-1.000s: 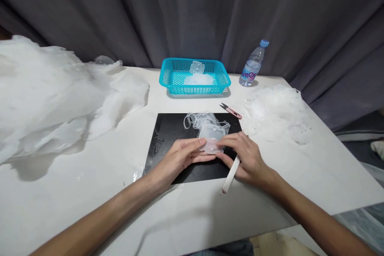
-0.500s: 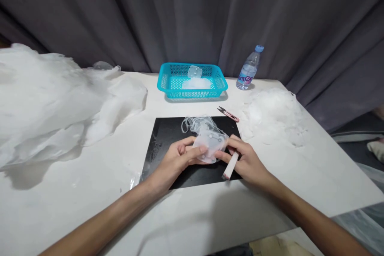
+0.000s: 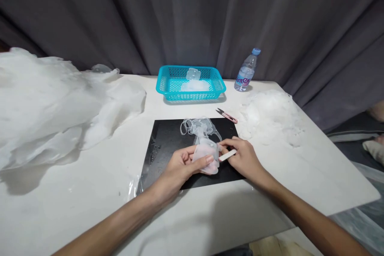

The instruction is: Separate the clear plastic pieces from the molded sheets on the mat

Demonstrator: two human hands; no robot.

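Observation:
My left hand (image 3: 177, 170) grips a translucent, milky silicone-like piece (image 3: 204, 149), thumb on top and fingers beneath. Closed around a flat white stick (image 3: 228, 155) is my right hand (image 3: 244, 156); the stick points left at the piece's right edge, and I cannot tell if it touches. The right fingertips are close by that edge. Both hands are over a black mat (image 3: 168, 144). Just beyond the held piece, a tangle of thin translucent strips and sheet (image 3: 201, 124) lies at the mat's far side. The stick's other end is hidden in my right hand.
Pink-handled thread snips (image 3: 229, 117) lie at the mat's far right corner. A blue basket (image 3: 190, 95) holds translucent pieces. Right of it stands a water bottle (image 3: 244, 76). White translucent heaps cover the table's left (image 3: 54, 104) and right (image 3: 270, 116). A dark curtain (image 3: 192, 16) hangs behind.
The white stick has swung from pointing down toward me to pointing left at the piece. The held piece has turned and moved slightly nearer to me, apart from my right hand's former grip.

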